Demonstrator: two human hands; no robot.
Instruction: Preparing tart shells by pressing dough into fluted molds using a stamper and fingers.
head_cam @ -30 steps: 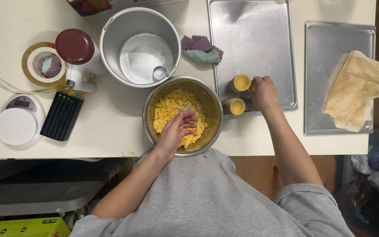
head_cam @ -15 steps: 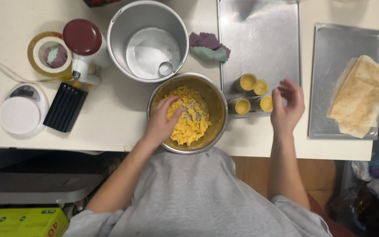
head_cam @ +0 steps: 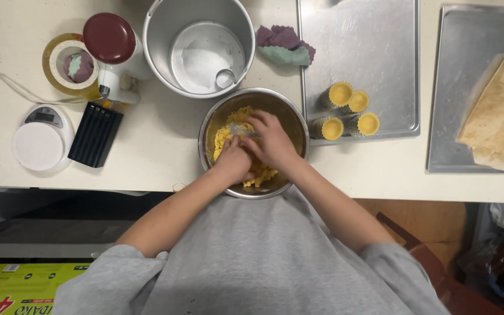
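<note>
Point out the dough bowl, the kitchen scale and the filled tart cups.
dough bowl (head_cam: 296, 125), head view, bare right rim.
kitchen scale (head_cam: 38, 143), head view, middle of white platform.
filled tart cups (head_cam: 332, 128), head view, yellow top of front-left cup.

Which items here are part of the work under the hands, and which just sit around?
In use: left hand and right hand in the steel bowl of yellow dough; four filled moulds on the baking tray.

Lying about: kitchen scale, tape roll, cloth, flatbread.
</note>
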